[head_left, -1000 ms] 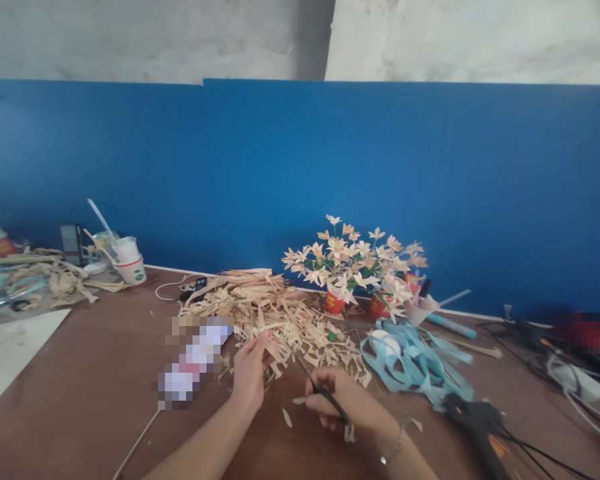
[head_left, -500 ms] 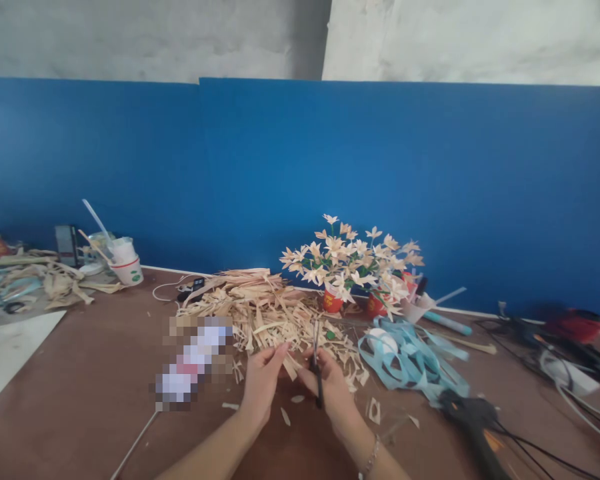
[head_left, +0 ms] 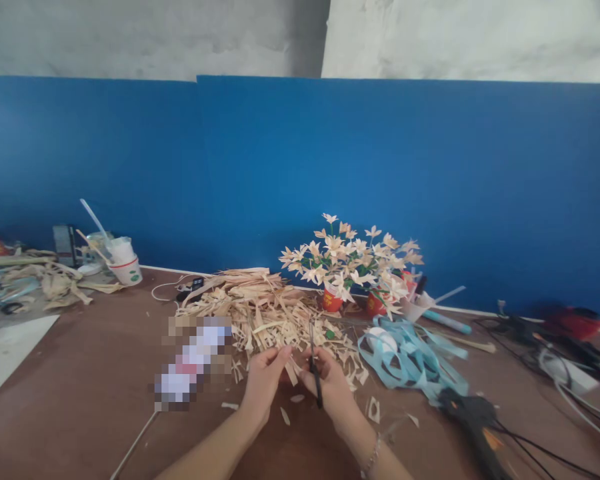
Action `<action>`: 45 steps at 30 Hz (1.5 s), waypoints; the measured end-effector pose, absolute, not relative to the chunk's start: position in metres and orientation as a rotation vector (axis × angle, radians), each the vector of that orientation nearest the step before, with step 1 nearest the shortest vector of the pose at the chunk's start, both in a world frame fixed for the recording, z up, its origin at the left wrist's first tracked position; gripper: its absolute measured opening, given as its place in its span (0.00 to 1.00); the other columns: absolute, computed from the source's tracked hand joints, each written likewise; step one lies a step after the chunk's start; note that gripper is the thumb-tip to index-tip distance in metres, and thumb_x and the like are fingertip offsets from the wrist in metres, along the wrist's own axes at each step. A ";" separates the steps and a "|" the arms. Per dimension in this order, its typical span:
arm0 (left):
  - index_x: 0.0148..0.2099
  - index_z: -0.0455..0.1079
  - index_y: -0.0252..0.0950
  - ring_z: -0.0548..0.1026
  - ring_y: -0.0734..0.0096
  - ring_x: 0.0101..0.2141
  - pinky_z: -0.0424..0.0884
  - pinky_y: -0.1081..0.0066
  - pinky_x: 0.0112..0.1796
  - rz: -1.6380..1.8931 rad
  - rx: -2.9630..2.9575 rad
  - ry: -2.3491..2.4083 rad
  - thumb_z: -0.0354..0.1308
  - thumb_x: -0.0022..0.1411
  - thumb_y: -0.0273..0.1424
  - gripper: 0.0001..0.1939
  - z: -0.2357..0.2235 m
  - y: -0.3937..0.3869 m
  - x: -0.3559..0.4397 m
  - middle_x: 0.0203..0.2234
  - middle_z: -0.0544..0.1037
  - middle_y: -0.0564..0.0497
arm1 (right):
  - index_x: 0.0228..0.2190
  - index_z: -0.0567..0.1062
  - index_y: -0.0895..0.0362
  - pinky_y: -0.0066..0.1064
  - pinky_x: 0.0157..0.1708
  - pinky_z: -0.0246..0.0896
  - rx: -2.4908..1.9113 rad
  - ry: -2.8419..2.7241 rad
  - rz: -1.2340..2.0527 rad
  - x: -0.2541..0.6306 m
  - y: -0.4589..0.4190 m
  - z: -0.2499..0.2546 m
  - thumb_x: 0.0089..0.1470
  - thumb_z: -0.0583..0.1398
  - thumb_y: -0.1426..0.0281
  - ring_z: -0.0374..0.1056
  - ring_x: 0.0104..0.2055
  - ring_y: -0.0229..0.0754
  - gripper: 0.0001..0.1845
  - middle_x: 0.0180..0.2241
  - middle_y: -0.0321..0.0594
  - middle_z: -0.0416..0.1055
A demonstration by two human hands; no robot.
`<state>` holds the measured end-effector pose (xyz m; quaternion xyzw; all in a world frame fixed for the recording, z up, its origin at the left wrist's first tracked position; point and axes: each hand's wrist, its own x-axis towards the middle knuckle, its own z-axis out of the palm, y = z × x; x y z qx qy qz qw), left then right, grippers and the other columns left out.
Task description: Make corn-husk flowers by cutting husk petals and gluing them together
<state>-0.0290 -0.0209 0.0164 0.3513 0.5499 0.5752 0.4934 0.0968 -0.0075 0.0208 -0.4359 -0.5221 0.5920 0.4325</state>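
My left hand (head_left: 263, 383) pinches a pale straw strip (head_left: 291, 371) just above the brown table. Right beside it, my right hand (head_left: 330, 387) is closed around black scissors (head_left: 314, 363), whose blades point up and away from me. Both hands sit at the near edge of a big heap of cut straw strips (head_left: 260, 310). Small offcuts (head_left: 286, 417) lie on the table under the hands.
Straw flowers in red cups (head_left: 353, 263) stand behind the heap against a blue board. Light blue ribbon (head_left: 410, 357), a black glue gun (head_left: 473, 417) and cables (head_left: 555, 353) lie to the right. A paper cup (head_left: 125, 267) and more straw are at far left.
My right hand swung the scissors from pointing up-left to upright and moved in beside my left hand. Both hands drew a little closer to the heap.
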 end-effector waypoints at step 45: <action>0.17 0.57 0.36 0.55 0.78 0.17 0.50 0.76 0.20 1.097 1.279 1.472 0.55 0.49 0.47 0.22 0.013 -0.002 -0.060 0.12 0.55 0.60 | 0.25 0.73 0.62 0.15 0.08 0.50 -1.268 -1.914 2.112 0.145 0.004 0.043 0.42 0.61 0.64 0.57 0.09 0.27 0.12 0.10 0.28 0.65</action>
